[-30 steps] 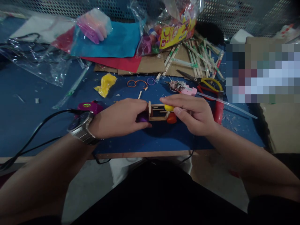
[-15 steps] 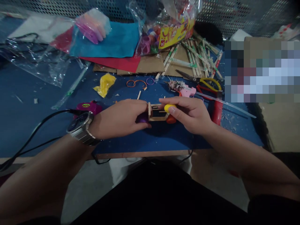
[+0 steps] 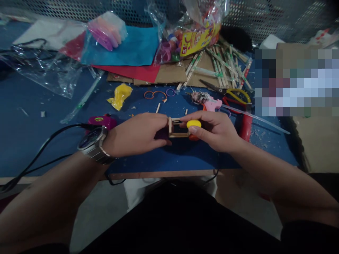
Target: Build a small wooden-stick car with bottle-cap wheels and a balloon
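Note:
My left hand (image 3: 137, 133), with a metal watch on its wrist, is closed around the left end of a small frame made of wooden sticks (image 3: 178, 135). Dark purple shows under its fingers, mostly hidden. Between thumb and fingers of my right hand (image 3: 218, 132) is a yellow rounded piece (image 3: 194, 124), held at the frame's right end. Just below it an orange piece (image 3: 194, 137) sits at that end, partly covered by the thumb. Whether the yellow piece touches the frame I cannot tell.
Behind the hands lie a pink glue gun (image 3: 213, 103), scissors (image 3: 238, 95), a yellow packet (image 3: 120, 96) and orange rings (image 3: 155, 95). Wrapped sticks (image 3: 224, 63) lie on cardboard (image 3: 164, 74). A purple object (image 3: 102, 121) and a black cable (image 3: 53, 135) are at left.
The yellow piece has tilted in my right fingers and shows more of its broad face. The left hand keeps its hold on the frame; the whole view has shifted slightly.

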`<state>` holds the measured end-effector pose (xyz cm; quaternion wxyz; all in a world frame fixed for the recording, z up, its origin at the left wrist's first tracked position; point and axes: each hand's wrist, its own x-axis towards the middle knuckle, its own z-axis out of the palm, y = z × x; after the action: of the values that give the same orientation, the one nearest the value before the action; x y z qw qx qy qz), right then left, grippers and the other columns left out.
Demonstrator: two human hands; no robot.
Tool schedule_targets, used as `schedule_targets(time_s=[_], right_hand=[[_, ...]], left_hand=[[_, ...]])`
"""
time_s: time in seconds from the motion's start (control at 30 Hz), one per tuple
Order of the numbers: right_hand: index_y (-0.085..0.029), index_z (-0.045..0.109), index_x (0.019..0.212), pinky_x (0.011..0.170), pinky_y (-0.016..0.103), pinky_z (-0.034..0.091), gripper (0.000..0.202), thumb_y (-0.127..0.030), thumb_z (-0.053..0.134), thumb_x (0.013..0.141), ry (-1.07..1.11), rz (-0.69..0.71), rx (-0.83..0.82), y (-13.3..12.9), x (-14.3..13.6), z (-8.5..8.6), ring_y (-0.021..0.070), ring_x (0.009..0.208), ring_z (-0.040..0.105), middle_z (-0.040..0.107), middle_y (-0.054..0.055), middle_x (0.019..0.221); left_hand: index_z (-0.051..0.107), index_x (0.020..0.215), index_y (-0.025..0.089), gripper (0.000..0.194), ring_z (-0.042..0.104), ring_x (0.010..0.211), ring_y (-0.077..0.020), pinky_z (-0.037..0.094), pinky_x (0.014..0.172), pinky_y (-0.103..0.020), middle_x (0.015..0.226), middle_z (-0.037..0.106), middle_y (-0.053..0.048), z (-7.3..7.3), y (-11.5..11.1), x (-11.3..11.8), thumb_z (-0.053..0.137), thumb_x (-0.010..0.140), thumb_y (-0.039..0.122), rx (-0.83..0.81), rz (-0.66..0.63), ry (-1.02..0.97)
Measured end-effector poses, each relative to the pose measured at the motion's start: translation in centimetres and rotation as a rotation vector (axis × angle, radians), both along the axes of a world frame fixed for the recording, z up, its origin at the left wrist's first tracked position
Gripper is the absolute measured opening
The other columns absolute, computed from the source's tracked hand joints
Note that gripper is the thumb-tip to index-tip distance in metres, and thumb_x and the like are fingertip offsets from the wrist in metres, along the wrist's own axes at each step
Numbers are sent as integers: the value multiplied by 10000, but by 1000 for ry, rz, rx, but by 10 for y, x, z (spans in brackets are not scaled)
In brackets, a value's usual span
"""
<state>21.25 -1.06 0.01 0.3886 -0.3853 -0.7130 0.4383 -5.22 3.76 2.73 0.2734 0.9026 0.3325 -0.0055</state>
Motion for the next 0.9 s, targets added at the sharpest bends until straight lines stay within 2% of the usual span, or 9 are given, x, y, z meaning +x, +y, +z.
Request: schedule_targets(time_s=[0.13, 0.27, 0.4, 0.57, 0.73, 0.9], right_hand=[[-165, 788, 1328, 910, 287, 643, 405, -371, 850, 983, 2, 35, 13, 0, 1, -1, 197, 1054, 817, 860, 94, 1180], [-151, 819, 1220, 940, 269, 630, 306, -322, 860, 970, -54, 69, 81, 0, -1, 0, 187, 1041, 823, 866, 91, 1153], [-155, 797, 1271, 970, 291, 636, 376, -342, 879, 956, 24, 113, 74, -1, -3, 0, 204, 1092, 820, 854, 107, 1215], [-159, 830, 1164, 934, 259, 615, 232, -330, 824, 1007, -18, 130, 154, -2, -4, 0, 166, 1015, 808, 860, 86, 1117], [-142, 828, 1114, 885, 226, 599, 233, -336, 849, 987, -47, 141, 192, -1, -5, -2, 144, 948, 797, 856, 72, 1036], [-134, 826, 1119, 875, 226, 597, 253, -341, 861, 978, -55, 160, 205, 0, -3, -3, 147, 949, 798, 857, 78, 1037]], left_hand=[[688, 977, 204, 136, 715, 942, -225, 456, 803, -312, 1079, 763, -44, 0, 0, -1, 778, 965, 305, 4, -13, -5], [695, 991, 201, 144, 713, 966, -224, 459, 819, -313, 1099, 755, -41, 0, 0, -1, 806, 959, 287, 5, -31, 13], [688, 996, 198, 142, 707, 974, -223, 458, 830, -308, 1087, 747, -38, 1, -1, 0, 810, 965, 266, 27, -55, 36], [684, 1019, 207, 130, 681, 907, -213, 426, 777, -301, 1042, 733, -24, 1, -1, 0, 795, 971, 255, 73, -87, 59], [687, 1016, 206, 109, 682, 947, -216, 433, 802, -302, 1039, 725, -21, 2, -1, 0, 776, 957, 187, 61, -95, 26], [697, 1026, 203, 95, 683, 953, -215, 439, 814, -304, 1045, 726, -23, 1, -1, 0, 767, 964, 182, 52, -95, 21]])
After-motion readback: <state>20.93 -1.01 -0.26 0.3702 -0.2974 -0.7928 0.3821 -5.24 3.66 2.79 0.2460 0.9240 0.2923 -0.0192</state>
